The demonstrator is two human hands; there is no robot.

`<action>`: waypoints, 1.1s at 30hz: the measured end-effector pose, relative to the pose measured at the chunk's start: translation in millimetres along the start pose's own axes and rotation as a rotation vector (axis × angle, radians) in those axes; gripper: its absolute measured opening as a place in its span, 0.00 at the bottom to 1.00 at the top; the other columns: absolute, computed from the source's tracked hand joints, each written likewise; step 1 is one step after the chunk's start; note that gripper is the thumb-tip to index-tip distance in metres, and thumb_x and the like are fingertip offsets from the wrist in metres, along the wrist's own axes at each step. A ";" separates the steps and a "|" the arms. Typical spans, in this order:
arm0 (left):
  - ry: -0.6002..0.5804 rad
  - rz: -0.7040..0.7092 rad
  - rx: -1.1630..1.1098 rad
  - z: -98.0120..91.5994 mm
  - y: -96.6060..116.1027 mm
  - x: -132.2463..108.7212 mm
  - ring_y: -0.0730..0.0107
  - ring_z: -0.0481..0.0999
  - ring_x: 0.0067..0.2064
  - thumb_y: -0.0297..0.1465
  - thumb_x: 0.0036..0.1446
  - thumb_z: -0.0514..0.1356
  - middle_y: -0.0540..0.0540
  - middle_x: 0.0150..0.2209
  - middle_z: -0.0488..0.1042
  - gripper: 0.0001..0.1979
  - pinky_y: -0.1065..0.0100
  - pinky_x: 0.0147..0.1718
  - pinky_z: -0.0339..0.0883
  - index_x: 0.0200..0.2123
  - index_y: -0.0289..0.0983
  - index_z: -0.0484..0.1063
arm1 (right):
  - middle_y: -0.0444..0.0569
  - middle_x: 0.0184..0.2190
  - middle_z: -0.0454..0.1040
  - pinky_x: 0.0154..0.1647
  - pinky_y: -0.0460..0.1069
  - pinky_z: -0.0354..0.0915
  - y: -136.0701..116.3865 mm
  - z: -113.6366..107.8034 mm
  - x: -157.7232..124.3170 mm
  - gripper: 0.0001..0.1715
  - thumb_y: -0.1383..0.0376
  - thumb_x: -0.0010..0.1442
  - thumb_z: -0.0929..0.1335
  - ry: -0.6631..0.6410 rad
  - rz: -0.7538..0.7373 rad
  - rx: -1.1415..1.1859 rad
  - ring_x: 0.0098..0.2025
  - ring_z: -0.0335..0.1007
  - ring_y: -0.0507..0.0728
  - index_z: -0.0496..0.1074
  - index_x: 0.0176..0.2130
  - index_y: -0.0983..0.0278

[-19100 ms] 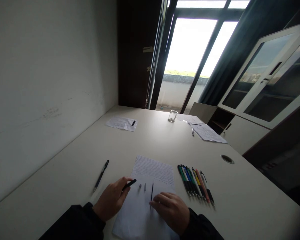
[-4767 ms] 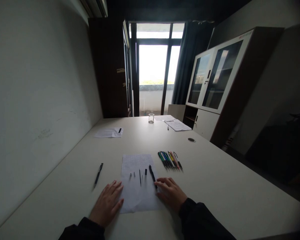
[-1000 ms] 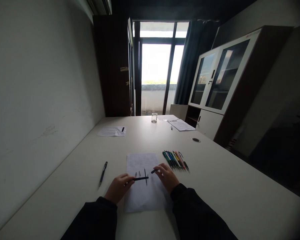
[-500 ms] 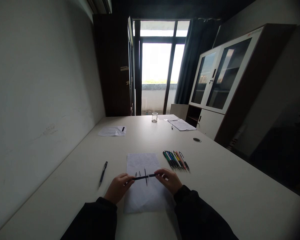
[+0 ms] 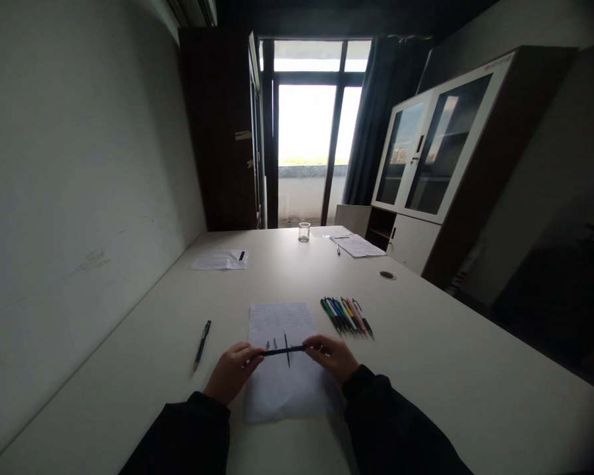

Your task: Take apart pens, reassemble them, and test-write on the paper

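Observation:
A black pen barrel (image 5: pixel 283 351) is held level just above a written sheet of paper (image 5: pixel 283 359). My left hand (image 5: pixel 231 371) pinches its left end and my right hand (image 5: pixel 332 356) pinches its right end, where a small cap piece went on. On the paper beyond the barrel lie a thin black refill (image 5: pixel 286 346) and two small grey pen parts (image 5: pixel 270 344). Both sleeves are dark.
A black pen (image 5: pixel 202 336) lies left of the paper. A row of several coloured pens (image 5: pixel 346 315) lies to its right. Farther off on the white table (image 5: pixel 426 356) are a glass jar (image 5: pixel 303 231), more sheets (image 5: pixel 220 260) and a cable hole (image 5: pixel 387 275).
Both hands lifted off the table. The left hand picked up the barrel, the right hand picked up the small cap piece and brought it to the barrel's right end.

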State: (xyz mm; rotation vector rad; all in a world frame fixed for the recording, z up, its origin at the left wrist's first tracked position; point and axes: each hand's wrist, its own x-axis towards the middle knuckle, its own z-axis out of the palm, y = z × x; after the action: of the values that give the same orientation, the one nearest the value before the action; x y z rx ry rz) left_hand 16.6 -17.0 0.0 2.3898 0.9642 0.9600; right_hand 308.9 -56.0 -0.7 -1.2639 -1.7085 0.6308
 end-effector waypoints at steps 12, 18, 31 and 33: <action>-0.015 0.008 -0.012 3.3 -0.1 -0.7 0.65 0.77 0.38 0.32 0.64 0.58 0.44 0.39 0.78 0.10 0.68 0.36 0.75 0.45 0.42 0.77 | 0.47 0.27 0.80 0.28 0.48 0.71 -2.5 2.0 0.8 0.13 0.58 0.57 0.71 -0.052 -0.008 0.024 0.26 0.73 0.54 0.79 0.39 0.62; -0.036 0.045 0.016 4.1 5.4 0.2 0.65 0.77 0.38 0.30 0.64 0.59 0.46 0.38 0.78 0.09 0.68 0.36 0.74 0.45 0.42 0.77 | 0.47 0.29 0.80 0.28 0.47 0.69 -8.1 9.8 0.9 0.10 0.60 0.56 0.71 -0.071 -0.069 -0.025 0.26 0.72 0.53 0.80 0.38 0.60; -0.066 0.030 0.015 5.4 5.3 0.3 0.64 0.76 0.39 0.31 0.65 0.58 0.45 0.39 0.77 0.09 0.67 0.38 0.73 0.45 0.43 0.77 | 0.47 0.31 0.80 0.27 0.46 0.68 -12.9 16.9 1.5 0.11 0.59 0.60 0.70 -0.067 -0.156 -0.080 0.26 0.72 0.52 0.79 0.40 0.60; -0.055 0.018 0.019 5.3 4.0 -0.2 0.65 0.76 0.39 0.31 0.64 0.58 0.46 0.39 0.77 0.09 0.67 0.38 0.73 0.45 0.43 0.77 | 0.48 0.34 0.79 0.28 0.46 0.68 -12.1 15.0 2.2 0.12 0.59 0.64 0.66 -0.036 -0.167 -0.098 0.28 0.72 0.52 0.78 0.41 0.61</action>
State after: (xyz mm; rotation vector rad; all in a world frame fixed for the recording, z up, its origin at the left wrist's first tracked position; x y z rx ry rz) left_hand 22.2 -20.4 -1.5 2.4311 0.9370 0.8911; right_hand 289.8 -56.6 2.8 -1.1678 -1.8713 0.4795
